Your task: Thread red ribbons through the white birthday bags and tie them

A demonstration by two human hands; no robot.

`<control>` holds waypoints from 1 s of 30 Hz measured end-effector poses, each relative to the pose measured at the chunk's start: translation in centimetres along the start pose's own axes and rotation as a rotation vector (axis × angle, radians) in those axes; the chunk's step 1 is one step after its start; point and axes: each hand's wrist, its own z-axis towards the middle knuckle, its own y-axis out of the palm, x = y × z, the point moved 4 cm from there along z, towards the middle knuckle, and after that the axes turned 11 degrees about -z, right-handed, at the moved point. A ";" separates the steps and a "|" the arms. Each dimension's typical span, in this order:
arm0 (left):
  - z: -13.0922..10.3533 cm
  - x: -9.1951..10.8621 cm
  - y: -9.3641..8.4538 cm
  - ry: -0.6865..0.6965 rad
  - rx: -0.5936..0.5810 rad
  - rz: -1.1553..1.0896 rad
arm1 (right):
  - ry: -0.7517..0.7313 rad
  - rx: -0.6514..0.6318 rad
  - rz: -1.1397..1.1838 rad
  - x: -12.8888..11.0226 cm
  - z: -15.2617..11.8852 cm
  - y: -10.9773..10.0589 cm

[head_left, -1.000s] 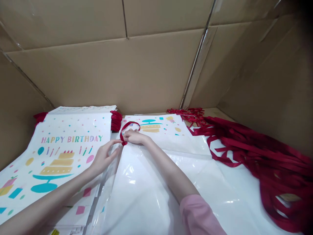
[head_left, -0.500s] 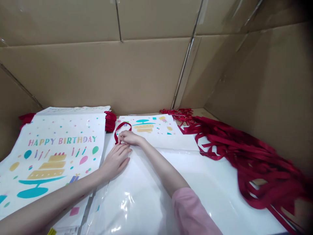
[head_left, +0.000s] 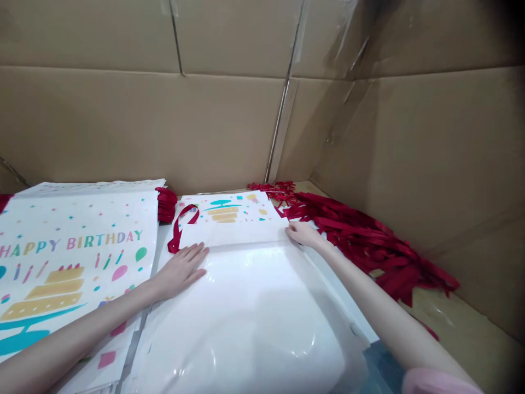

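Since half a second ago, the right hand (head_left: 302,234) has left the red ribbon loop (head_left: 175,239) and crossed to the far right corner of the glossy white sheet (head_left: 246,295). Its fingers are drawn close together on that corner; whether they pinch the edge or only press it, I cannot tell. Across from it, the left hand (head_left: 182,271) lies palm down and flat near the far left corner, fingers stretched out, holding nothing. The loop stands just beyond those fingertips, at the sheet's far left corner. Between the two hands runs a folded white strip (head_left: 238,232) along the far edge, and just past it a printed panel (head_left: 223,210) shows a tiered yellow cake upside down.

Farther out, under and beyond the left forearm, sits a pile of printed pieces (head_left: 77,219) lettered HAPPY BIRTHDAY, with a bunch of red ribbon (head_left: 166,205) poking from its right side. Past the right hand, loose red ribbons (head_left: 369,246) spread in a heap over the brown worktop (head_left: 471,328). Tall cardboard walls (head_left: 143,126) rise behind and to the right of everything.
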 end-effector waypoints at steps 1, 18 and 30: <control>-0.1 0.0 0.0 0.001 0.004 0.002 | 0.062 -0.006 -0.029 1.6 -0.4 0.3; 0.0 0.8 -0.3 -0.059 -0.067 0.001 | -0.155 -0.140 0.555 7.7 -0.8 2.1; -0.2 0.3 0.1 -0.056 -0.054 -0.004 | 0.030 -0.056 0.459 15.1 -2.7 -7.2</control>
